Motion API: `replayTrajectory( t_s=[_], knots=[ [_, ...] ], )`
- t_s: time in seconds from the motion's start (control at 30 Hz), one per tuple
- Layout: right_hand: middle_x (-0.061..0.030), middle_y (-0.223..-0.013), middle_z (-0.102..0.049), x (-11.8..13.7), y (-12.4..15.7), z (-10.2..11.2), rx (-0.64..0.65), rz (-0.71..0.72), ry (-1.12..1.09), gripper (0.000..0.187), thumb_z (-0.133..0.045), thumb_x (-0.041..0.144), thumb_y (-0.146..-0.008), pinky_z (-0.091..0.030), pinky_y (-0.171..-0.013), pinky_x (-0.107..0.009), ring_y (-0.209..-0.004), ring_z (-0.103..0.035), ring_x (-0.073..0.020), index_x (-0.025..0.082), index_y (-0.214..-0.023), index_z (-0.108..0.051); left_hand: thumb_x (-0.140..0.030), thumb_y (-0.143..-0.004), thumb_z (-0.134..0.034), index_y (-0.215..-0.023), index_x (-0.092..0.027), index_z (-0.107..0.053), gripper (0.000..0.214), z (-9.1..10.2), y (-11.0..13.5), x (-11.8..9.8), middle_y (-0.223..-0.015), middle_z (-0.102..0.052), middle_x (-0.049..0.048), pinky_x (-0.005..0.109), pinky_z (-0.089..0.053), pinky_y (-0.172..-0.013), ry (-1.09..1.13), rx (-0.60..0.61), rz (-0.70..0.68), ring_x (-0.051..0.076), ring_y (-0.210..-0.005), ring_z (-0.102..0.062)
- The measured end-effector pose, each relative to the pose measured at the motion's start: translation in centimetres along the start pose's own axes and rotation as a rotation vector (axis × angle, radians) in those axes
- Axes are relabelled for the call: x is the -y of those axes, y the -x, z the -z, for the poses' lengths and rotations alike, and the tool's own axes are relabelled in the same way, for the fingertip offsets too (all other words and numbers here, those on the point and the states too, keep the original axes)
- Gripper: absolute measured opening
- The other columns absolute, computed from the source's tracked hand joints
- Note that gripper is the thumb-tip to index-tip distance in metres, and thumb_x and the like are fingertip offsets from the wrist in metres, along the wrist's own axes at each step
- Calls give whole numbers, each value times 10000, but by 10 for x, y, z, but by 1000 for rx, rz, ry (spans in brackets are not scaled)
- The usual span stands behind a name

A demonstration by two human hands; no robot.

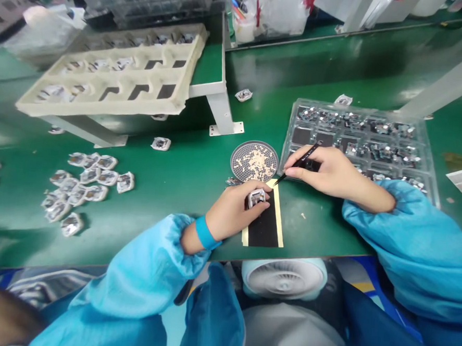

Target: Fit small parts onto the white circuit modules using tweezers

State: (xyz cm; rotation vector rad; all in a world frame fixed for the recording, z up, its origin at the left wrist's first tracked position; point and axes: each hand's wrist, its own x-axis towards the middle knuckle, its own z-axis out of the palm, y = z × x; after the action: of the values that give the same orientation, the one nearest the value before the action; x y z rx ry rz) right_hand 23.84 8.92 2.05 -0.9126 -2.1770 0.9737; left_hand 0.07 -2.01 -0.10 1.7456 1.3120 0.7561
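With our left hand (234, 207) we are gripping a white unit (256, 197) above the black pad (264, 231), thumb and fingers clamping its sides. In our right hand (327, 171) we are pinching black tweezers (304, 157), their tips pointing down to the left, near the pad's yellow tape (278, 212); we are not managing to tell whether the tips are together or apart.

Just beyond the pad, a dish (234, 165) is holding pale bits (257, 163). To the right, a clear tray (428, 148) is carrying assemblies, and more units (95, 192) are lying on the left of the counter (198, 192).

We are judging that fine tweezer work by the tape is the step in hand. The next move is probably calling for a steady left grip, the unit's open face showing, and careful aiming of the tips.
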Motion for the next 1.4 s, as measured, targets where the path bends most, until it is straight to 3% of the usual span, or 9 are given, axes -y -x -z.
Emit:
replayTrajectory(
  t_s=[0.4, 0.6, 0.83, 0.97, 1.13, 1.4],
  knots=[
    [-18, -911, -780, 5, 3, 0, 0, 12, -53, 201, -741, 438, -887, -592, -779, -364, -823, -728, -203, 237, -893, -742, -241, -933, -671, -1208, -237, -643, 276, -7, 3, -1, -1073, -759, 26, 328, -586, -865, 5, -62, 12, 204, -994, -732],
    [-37, -922, -776, 16, 9, 8, -210, 115, -109, 132, -792, 370, -865, -604, -843, -425, -884, -738, -241, 254, -897, -739, -260, -879, -732, -1163, -198, -687, 294, -8, 0, -2, -1050, -753, 48, 295, -587, -791, 103, -126, 31, 177, -884, -715],
    [-33, -858, -760, 30, 16, -3, -355, 286, -177, 70, -778, 342, -871, -604, -797, -464, -828, -735, -255, 301, -898, -729, -334, -924, -685, -1146, -151, -720, 290, -8, -5, -8, -903, -736, 52, 266, -608, -654, 527, -101, 94, 135, -708, -671],
    [-24, -867, -779, 33, 19, -10, -305, 356, -78, 53, -765, 330, -872, -587, -832, -489, -849, -738, -266, 317, -915, -737, -278, -935, -646, -1195, -163, -677, 286, -9, -6, -6, -895, -739, 46, 285, -633, -674, 598, -97, 127, 153, -745, -710],
    [-16, -899, -798, 30, 19, -14, -185, 334, 79, 19, -739, 339, -887, -542, -864, -508, -868, -736, -271, 320, -886, -736, -194, -922, -630, -1166, -144, -647, 249, -12, -7, -2, -934, -758, 77, 287, -652, -669, 638, -122, 158, 181, -827, -747],
    [-8, -924, -804, 26, 18, -14, -160, 370, 130, 17, -737, 309, -891, -513, -862, -489, -880, -731, -261, 318, -905, -735, -153, -917, -618, -1176, -128, -651, 262, -14, -8, -1, -997, -765, 94, 274, -661, -673, 627, -128, 154, 212, -962, -760]
  ],
)
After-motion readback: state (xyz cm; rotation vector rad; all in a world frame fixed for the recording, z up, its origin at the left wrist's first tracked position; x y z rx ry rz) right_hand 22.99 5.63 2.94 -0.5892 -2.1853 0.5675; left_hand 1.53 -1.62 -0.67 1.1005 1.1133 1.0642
